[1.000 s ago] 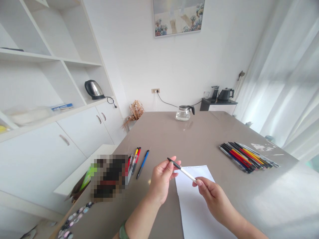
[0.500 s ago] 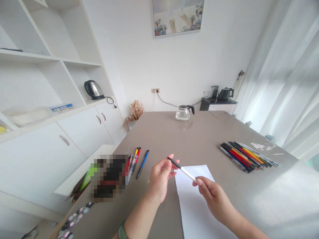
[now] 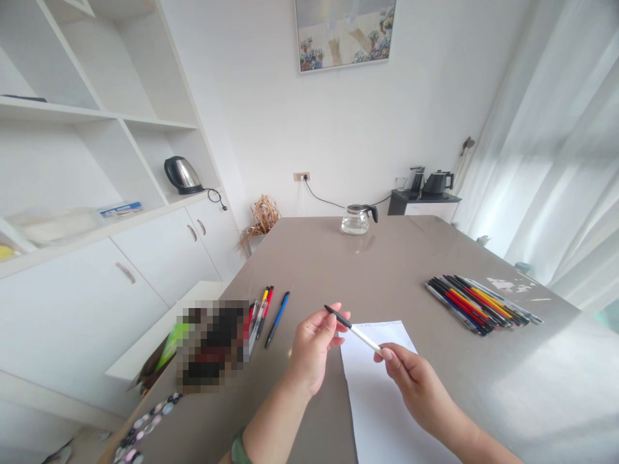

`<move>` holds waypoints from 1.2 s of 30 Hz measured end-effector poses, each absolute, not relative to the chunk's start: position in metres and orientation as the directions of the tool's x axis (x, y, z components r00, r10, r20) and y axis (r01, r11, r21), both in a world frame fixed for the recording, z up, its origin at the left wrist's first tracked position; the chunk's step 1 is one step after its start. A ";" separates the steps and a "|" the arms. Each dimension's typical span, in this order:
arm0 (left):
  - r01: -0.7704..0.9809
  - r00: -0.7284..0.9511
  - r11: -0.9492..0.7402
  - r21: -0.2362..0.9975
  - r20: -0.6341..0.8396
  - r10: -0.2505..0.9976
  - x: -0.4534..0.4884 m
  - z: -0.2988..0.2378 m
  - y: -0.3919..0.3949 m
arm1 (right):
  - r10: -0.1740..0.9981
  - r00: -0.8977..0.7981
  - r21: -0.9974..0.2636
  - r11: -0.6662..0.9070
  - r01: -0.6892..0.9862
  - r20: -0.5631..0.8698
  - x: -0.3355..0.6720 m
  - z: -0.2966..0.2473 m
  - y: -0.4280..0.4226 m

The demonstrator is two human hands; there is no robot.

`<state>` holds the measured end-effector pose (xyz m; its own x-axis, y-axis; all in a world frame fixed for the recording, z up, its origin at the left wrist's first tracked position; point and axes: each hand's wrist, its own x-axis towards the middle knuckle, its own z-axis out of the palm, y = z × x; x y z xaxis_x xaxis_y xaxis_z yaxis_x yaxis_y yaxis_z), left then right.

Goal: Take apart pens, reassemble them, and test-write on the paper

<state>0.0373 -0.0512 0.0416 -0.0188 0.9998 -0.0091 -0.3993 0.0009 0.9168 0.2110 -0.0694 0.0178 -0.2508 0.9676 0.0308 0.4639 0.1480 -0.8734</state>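
A white pen with a black end [image 3: 360,335] is held slantwise over a sheet of white paper [image 3: 382,393]. My right hand [image 3: 411,380] pinches its white lower end between thumb and fingers. At the black upper end, my left hand [image 3: 316,345] has thumb and fingers closed around the pen. Faint writing runs along the paper's top edge. Left of my left hand lies a blue pen [image 3: 277,320], apart from a small group of red, yellow and clear pens [image 3: 260,316].
Many pens lie in a pile [image 3: 478,304] at the right. A glass pot [image 3: 355,222] with clear liquid stands at the table's [image 3: 309,258] far end. At the left edge are a blurred-out dark object [image 3: 213,348] and a beaded strand [image 3: 149,422].
Hardly anything differs. Both hands keep their hold on the pen, with only a very slight shift of the left fingers.
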 end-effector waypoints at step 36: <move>-0.439 -0.039 -0.033 0.898 0.018 0.999 0.035 0.042 -0.050 | 0.970 -0.242 -0.888 0.137 0.439 0.029 0.210 0.019 -0.070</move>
